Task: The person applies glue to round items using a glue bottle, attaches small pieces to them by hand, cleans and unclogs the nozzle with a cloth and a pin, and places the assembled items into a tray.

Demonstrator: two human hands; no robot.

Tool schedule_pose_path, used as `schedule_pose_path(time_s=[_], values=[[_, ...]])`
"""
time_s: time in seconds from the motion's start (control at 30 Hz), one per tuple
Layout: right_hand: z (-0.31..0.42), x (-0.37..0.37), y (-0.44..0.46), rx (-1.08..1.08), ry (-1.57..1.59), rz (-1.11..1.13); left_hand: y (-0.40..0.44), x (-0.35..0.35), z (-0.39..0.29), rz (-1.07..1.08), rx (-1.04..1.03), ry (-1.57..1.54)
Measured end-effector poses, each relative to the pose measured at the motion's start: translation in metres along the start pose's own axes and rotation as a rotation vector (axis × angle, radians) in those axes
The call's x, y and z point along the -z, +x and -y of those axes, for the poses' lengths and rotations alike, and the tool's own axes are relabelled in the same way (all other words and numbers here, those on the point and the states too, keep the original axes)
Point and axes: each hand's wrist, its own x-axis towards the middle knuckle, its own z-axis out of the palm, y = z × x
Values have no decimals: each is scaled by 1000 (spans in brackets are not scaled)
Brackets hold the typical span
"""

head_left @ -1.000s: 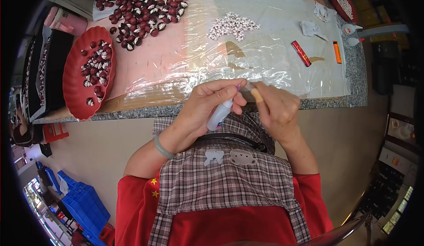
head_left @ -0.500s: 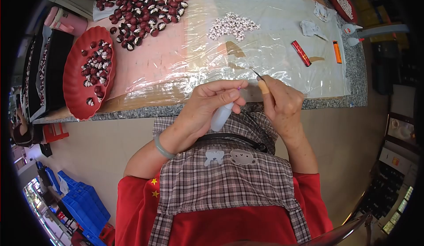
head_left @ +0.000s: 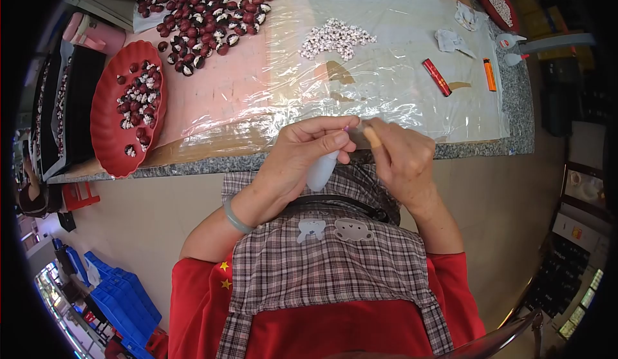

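My left hand (head_left: 313, 141) is closed around a small translucent white squeeze bottle (head_left: 322, 171), which hangs below its fingers. A tiny purple bit (head_left: 346, 128) shows at the thumb and index fingertips; I cannot make out what it is. My right hand (head_left: 404, 158) is closed on a thin dark pointed tool (head_left: 364, 124), mostly hidden by the fingers now, and reaches close to the left fingertips. A tan wrap covers one right finger. Beyond the hands, a pile of small white pieces with dark marks (head_left: 335, 39) lies on the plastic-covered table (head_left: 244, 111).
Many dark red and white balls (head_left: 199, 27) lie at the back left. More fill part of a red scalloped tray (head_left: 103, 121). To the right are a red tube (head_left: 436, 77), an orange lighter (head_left: 490, 74), crumpled tissue (head_left: 450, 40) and small white bottles (head_left: 513, 58).
My right hand has moved left and turned, bringing the pointed tool from above the table edge to the left fingertips. My left hand and the bottle have barely moved.
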Motion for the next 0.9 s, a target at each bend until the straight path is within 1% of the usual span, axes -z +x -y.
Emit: schedule_pose_path(time_s=[0.1, 0.13, 0.23, 0.33, 0.37, 0.43, 0.47, 0.57, 0.67, 0.77, 0.9], values=[[-13, 2, 2, -185, -107, -38, -1, 1, -1, 7, -3, 27], [-16, 7, 3, -281, -83, -18, -1, 1, -2, 22, -5, 36], [-33, 22, 4, -362, 16, -78, -1, -3, -5, 56, 5, 47], [-63, 49, 6, -455, 10, -135, 4, -3, -5, 92, 9, 72], [-79, 50, 2, -489, -13, -157, 2, -2, -4, 71, 15, 81], [-112, 57, 3, -553, -39, -192, 1, -4, -6, 104, 25, 70], [-117, 64, 8, -623, -11, -171, 0, -5, -7, 114, 32, 65], [-157, 69, 21, -697, 138, -247, 2, -4, -6, 139, 24, 35], [-214, 68, 39, -697, 159, -272, 2, -5, -7, 141, 12, 24], [-272, 61, 57, -514, -212, -294, 3, -3, -8, 136, 8, 6], [-279, 61, 100, -699, -43, -269, 4, -3, -10, 123, -25, 12]])
